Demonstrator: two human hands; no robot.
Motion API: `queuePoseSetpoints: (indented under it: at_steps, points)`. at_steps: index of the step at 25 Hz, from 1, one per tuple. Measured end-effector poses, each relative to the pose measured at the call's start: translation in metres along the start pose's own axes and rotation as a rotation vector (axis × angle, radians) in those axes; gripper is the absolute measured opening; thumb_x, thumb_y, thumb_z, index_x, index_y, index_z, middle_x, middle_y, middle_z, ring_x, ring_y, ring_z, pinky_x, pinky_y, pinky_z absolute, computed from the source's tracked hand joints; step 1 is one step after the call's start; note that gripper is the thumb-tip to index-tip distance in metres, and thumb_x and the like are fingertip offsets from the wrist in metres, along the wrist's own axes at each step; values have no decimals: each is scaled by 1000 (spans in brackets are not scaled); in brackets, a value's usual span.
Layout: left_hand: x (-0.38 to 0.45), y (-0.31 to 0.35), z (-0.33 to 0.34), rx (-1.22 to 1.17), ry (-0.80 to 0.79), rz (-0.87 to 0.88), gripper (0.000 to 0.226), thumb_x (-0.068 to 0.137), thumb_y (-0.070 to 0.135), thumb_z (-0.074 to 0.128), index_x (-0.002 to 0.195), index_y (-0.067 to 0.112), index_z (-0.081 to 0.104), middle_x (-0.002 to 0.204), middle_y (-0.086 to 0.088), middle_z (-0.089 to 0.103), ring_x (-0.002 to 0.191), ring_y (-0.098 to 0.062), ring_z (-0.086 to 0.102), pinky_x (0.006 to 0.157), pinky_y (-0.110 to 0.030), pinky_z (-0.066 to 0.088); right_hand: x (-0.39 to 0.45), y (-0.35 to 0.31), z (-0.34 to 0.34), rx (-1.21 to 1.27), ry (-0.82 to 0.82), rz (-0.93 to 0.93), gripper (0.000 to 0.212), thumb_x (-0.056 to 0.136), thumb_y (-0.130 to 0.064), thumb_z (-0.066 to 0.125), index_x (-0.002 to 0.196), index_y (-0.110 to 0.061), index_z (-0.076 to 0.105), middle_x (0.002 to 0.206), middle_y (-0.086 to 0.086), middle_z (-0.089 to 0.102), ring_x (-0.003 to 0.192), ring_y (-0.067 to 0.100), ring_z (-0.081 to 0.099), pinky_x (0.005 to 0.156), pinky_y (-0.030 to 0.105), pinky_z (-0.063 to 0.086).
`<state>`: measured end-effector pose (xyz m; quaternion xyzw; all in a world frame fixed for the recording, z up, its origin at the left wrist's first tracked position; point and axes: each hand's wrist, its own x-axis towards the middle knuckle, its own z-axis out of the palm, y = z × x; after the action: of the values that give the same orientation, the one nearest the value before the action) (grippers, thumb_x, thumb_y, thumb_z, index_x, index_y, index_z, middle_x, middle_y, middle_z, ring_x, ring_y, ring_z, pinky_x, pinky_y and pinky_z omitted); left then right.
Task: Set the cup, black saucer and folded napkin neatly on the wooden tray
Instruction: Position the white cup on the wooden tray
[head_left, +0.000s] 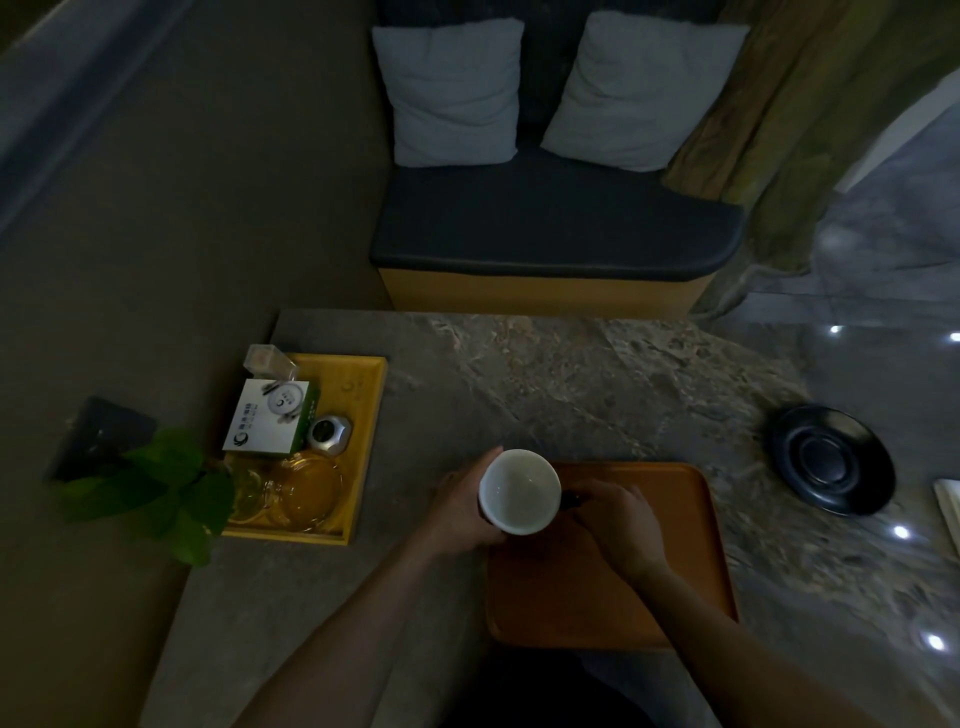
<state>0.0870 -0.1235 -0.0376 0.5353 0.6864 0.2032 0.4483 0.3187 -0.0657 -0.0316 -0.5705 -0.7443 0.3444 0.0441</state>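
**A:** From the head view, where is everything?

**B:** The cup (519, 491) is held over the near-left corner of the wooden tray (675, 551). The left hand (462, 506) wraps around its side, and the right hand (618, 519) pinches what looks like a dark handle (too dim to be sure). The black saucer (832, 460) sits well apart on the marble table (571, 374), right of the tray. A pale edge at the far right may be the folded napkin (949, 512).

**B:** How will they handle?

**A:** I judge the cup rigid, glazed, smooth and breakable, so gripping body plus handle suits it. The saucer looks stiff and slick; lift it by the rim. The napkin is light and limp, so pinch it along a fold.
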Motion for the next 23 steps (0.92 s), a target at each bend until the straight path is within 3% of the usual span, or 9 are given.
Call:
queuePoseSetpoints:
  at_steps: [4, 8, 11, 14, 18, 23]
  points:
    - [-2, -4, 6, -55, 7, -21, 116, 61, 22, 90, 152, 28, 18, 154, -1, 38, 143, -19, 33, 114, -52, 36, -3, -3, -2, 4, 11, -4, 24, 91, -26, 60, 110, -39, 66, 110, -9, 69, 100, 15, 59, 80, 34, 50]
    - [-13, -3, 15, -177, 80, -5, 96, 62, 22, 87, 133, 52, 29, 137, 20, 45, 133, -5, 42, 107, -30, 39, -10, -10, -4, 30, 29, 10, 22, 89, -33, 61, 110, -38, 64, 107, -11, 70, 91, 8, 63, 71, 33, 57]
    - [-26, -3, 29, -273, 156, -107, 80, 71, 15, 83, 135, 37, 40, 141, 4, 50, 134, -17, 45, 110, -40, 40, -18, -9, -5, -56, -15, 75, 25, 91, -47, 55, 113, -36, 60, 110, -6, 66, 95, 15, 60, 76, 41, 55]
    - [-41, 0, 41, -223, 175, -263, 72, 82, 24, 76, 144, 17, 41, 148, -10, 45, 137, -26, 42, 111, -50, 39, -30, 0, -7, -159, -104, 89, 35, 94, -55, 41, 123, -42, 53, 123, -4, 59, 111, 22, 53, 89, 45, 48]
    - [-62, 9, 59, -116, 145, -376, 64, 89, 30, 68, 143, 10, 41, 149, -14, 40, 134, -28, 44, 109, -40, 41, -52, 20, -14, -282, -177, 72, 40, 95, -55, 38, 128, -37, 51, 141, -3, 48, 128, 25, 43, 101, 48, 40]
    - [-90, 30, 81, 75, 87, -265, 43, 91, 31, 65, 131, 19, 53, 136, -8, 48, 119, -20, 54, 95, -28, 45, -101, 69, -42, -341, -159, 11, 32, 93, -51, 41, 116, -36, 57, 126, -7, 59, 118, 19, 52, 96, 42, 44]
